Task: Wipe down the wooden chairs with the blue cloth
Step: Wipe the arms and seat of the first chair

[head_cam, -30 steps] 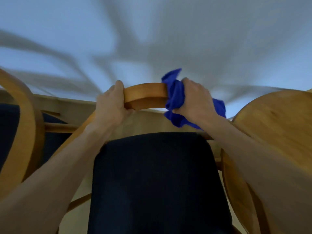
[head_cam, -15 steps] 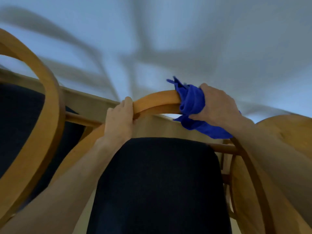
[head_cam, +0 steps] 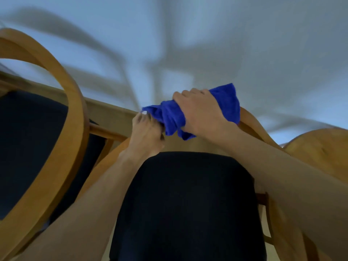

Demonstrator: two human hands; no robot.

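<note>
A wooden chair with a curved back rail (head_cam: 250, 119) and a dark seat cushion (head_cam: 188, 200) stands right in front of me. My right hand (head_cam: 201, 112) grips the bunched blue cloth (head_cam: 173, 117), which is wrapped over the top of the rail. My left hand (head_cam: 146, 134) holds the same rail just left of the cloth, its fingers curled over the wood and touching the cloth's edge. The rail under both hands is hidden.
A second wooden chair with a curved back (head_cam: 71, 113) and dark cushion (head_cam: 28, 147) stands at the left. Another rounded wooden chair back (head_cam: 323, 147) is at the right. A wooden table edge (head_cam: 111, 110) runs behind the chairs, with a pale wall above.
My right hand has slid the blue cloth leftward along the top rail until it meets my left hand. The view has shifted, showing more of the left chair.
</note>
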